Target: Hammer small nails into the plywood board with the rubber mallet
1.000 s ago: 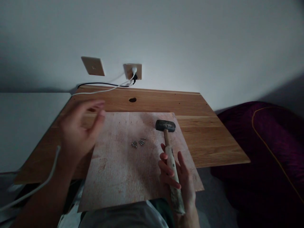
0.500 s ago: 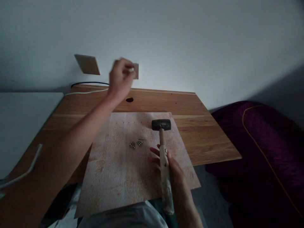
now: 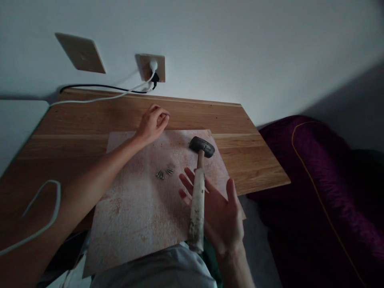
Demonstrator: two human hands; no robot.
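Observation:
A mallet with a black head and a worn white-wrapped wooden handle is in front of my right hand. That hand is open, its palm up and fingers spread behind the handle; I cannot tell whether the mallet rests on it. My left hand is over the far edge of a mottled pinkish-grey board, fingers curled together; anything inside them is hidden. Several small screws lie bunched on the board, left of the mallet. A row of small dark holes runs near its far edge.
Beneath the board is a wooden desk. At the back wall, white and black cables run to a socket, left of which is a blank plate. A white cord loops at left. Purple fabric is at right.
My left hand has come down from in front of the socket to the board's far edge. My right hand's fingers have spread beside the mallet handle, and the mallet has tilted. The view has shifted.

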